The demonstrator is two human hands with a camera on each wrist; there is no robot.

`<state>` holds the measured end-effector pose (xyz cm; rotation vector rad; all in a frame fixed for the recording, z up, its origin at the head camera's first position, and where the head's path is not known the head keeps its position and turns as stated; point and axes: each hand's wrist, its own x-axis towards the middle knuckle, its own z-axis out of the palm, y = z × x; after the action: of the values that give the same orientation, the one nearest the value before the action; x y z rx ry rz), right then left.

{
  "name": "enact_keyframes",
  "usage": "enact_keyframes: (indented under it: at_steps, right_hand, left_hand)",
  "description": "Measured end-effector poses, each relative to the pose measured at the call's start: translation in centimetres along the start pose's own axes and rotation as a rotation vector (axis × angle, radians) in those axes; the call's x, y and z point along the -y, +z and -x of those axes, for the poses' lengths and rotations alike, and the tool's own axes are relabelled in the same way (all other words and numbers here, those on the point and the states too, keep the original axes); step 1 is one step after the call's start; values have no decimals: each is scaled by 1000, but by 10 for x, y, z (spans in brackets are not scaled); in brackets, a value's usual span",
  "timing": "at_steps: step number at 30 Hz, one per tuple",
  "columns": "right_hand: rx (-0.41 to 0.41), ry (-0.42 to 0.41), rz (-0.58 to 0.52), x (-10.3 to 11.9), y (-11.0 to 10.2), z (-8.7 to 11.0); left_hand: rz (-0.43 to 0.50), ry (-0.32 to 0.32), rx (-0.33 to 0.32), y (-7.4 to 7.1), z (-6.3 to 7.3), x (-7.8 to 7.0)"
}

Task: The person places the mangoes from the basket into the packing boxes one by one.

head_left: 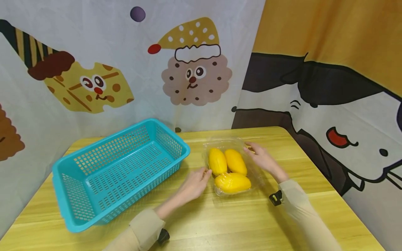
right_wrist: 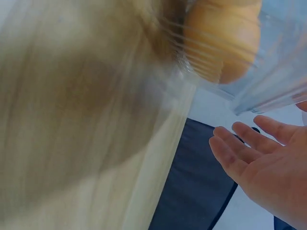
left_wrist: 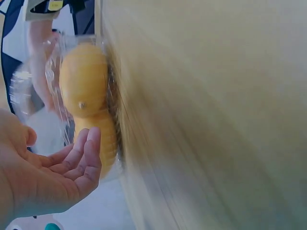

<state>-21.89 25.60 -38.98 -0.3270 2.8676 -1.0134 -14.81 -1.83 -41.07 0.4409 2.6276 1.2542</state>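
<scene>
Three yellow mangoes (head_left: 233,182) lie in a clear plastic container (head_left: 220,192) on the table, as the head view shows. At the container's left side is my left hand (head_left: 195,182); its fingers are loosely bent, and in the left wrist view nothing is pinched between fingers and thumb. By the right back edge is my right hand (head_left: 263,159). The right wrist view shows that hand (right_wrist: 268,158) with its fingers extended, just beside the clear plastic wall and a little apart from it. Reflections make the container's lid hard to make out.
A blue perforated plastic basket (head_left: 125,204) stands on the left of the wooden table (head_left: 220,226), with no items inside it. Behind the table hangs a cartoon-printed curtain (head_left: 144,87), which also runs along the right side.
</scene>
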Motion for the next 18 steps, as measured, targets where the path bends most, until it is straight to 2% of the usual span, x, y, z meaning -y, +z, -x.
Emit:
enact_keyframes:
  at_steps: [10,18]
  right_hand:
    - [-12,14,-17,6,10,2]
    - [-27,14,-11,6,14,4]
  left_hand:
    - [13,6,68,8,25,-9]
    - [58,-18,57,12,34,-16]
